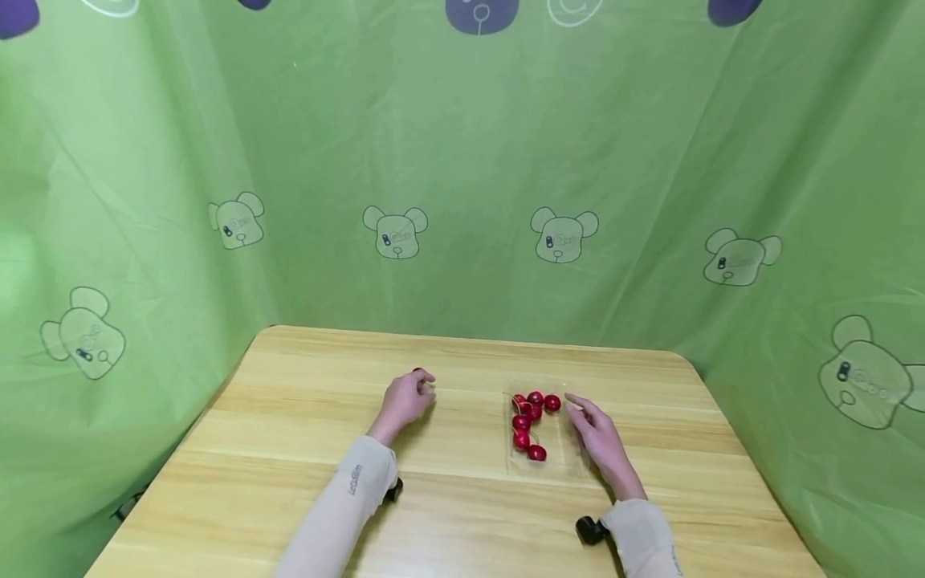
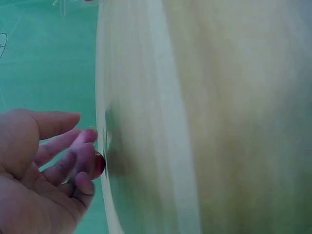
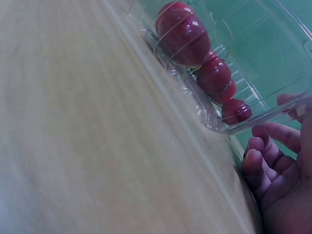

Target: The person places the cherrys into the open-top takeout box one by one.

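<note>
In the head view a clear plastic box (image 1: 560,464) lies on the table, with several red cherries (image 1: 536,453) gathered mostly along its left side. My right hand (image 1: 598,440) is at the box's right edge. The right wrist view shows its thumb (image 3: 286,99) on one side of the clear rim and curled fingers (image 3: 257,144) on the other. Farther left, my left hand (image 1: 406,401) is low over the table with loosely bent fingers. A single cherry (image 2: 99,165) sits just beyond those fingers, partly hidden by them; whether they touch it I cannot tell.
The light wood table (image 1: 448,522) has rounded far corners. A green curtain (image 1: 470,297) with bear-head prints hangs behind it and along both sides. Black wrist devices (image 1: 591,530) are by both cuffs. Thin green stems (image 3: 225,36) stick up from the cherries in the box.
</note>
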### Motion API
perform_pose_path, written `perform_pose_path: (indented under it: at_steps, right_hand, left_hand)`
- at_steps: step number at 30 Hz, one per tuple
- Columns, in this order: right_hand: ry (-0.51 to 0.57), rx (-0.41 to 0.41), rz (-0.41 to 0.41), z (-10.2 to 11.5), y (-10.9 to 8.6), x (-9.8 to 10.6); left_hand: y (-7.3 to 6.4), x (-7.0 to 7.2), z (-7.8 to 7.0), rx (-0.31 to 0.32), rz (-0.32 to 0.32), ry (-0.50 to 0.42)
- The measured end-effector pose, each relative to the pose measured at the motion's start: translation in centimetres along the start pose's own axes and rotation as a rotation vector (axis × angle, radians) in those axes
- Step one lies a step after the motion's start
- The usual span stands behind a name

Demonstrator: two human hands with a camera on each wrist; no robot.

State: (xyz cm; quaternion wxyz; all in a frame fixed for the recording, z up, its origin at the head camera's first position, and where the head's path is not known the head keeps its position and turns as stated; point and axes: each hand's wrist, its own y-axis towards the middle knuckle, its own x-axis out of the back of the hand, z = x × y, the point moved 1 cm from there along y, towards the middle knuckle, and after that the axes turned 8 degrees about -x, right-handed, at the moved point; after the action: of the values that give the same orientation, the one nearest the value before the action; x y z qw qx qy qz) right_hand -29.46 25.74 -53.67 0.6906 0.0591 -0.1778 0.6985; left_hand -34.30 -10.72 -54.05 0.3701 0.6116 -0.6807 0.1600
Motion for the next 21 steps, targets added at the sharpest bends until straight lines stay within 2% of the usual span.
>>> perform_pose_path:
  at_steps: [7,11,17,21]
  right_hand:
    - [-0.003,-0.005,0.001,0.11,-0.11,-0.04]
    - [-0.002,-0.005,0.002,0.06,-0.06,-0.02]
    - [-0.007,-0.003,0.003,0.04,-0.07,-0.03]
    - [0.002,-0.004,0.004,0.04,0.0,0.01]
  left_hand:
    - [-0.03,0.07,0.1,0.033,0.063,0.032]
    - [-0.06,0.14,0.27,0.041,0.066,0.038]
    - [-0.09,0.39,0.61,0.011,0.049,0.064]
    - [0.18,0.29,0.51,-0.017,0.07,0.057]
